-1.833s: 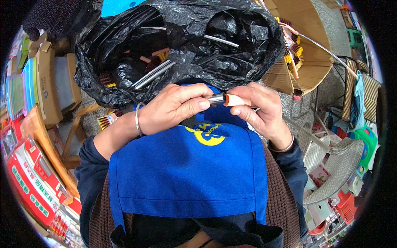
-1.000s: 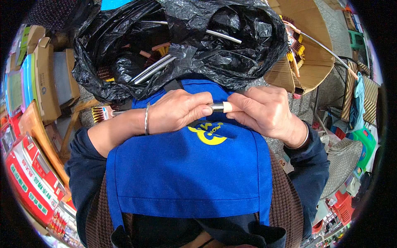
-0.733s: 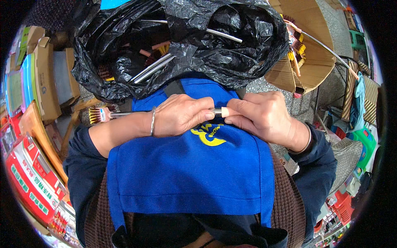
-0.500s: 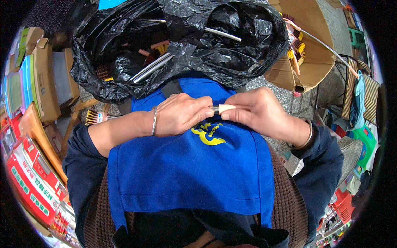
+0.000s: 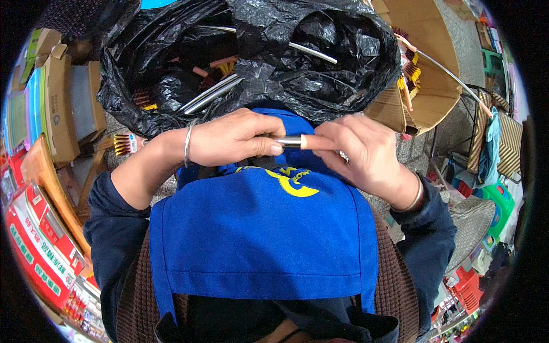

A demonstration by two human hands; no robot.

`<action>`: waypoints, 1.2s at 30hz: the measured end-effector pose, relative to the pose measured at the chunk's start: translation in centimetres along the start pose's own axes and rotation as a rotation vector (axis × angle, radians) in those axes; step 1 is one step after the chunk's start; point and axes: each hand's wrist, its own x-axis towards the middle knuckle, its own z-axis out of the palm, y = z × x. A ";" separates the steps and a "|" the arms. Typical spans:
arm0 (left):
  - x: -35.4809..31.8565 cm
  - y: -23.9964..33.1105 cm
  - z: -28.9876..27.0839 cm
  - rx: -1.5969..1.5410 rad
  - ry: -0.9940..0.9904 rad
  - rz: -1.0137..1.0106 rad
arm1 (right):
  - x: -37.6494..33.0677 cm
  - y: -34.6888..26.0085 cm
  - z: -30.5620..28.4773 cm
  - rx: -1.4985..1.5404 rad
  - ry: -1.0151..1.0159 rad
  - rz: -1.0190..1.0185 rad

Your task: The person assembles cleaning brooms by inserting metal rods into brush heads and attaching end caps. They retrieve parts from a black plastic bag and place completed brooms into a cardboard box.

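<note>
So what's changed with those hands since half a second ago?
The left hand has moved left and slightly up the picture, so more of the metal rod shows between it and the peach sleeve in the right hand. The brush head at far left has moved up too. Neither hand has let go. The black bag and cardboard box stayed about where they were.

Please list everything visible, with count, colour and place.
Metal tube: one, silver, centre
End piece: one, peach, at tube end
Brush head: one, yellow and dark, left
Plastic bag: count unclear, black, top centre
Loose tubes: at least four, silver, in or on bag
Open carton: one, brown, upper right
Brushes: several, yellow and dark, in carton
Apron: one, blue, lower centre
Cloth: one, teal, right
Other goods: uncounted, mixed colours, both edges
Left hand: one, bare, holding tube
Right hand: one, bare, holding end piece
</note>
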 end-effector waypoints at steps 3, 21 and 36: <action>0.3 0.0 0.2 -0.034 0.050 -0.004 | 0.0 0.5 0.1 -0.350 0.138 -0.265; -0.1 -0.4 4.3 0.454 0.220 0.012 | -0.7 -1.5 -1.4 -0.114 -0.264 0.010; 0.2 -0.6 3.1 0.439 0.252 -0.041 | 1.4 -0.5 -0.3 0.104 -0.231 0.124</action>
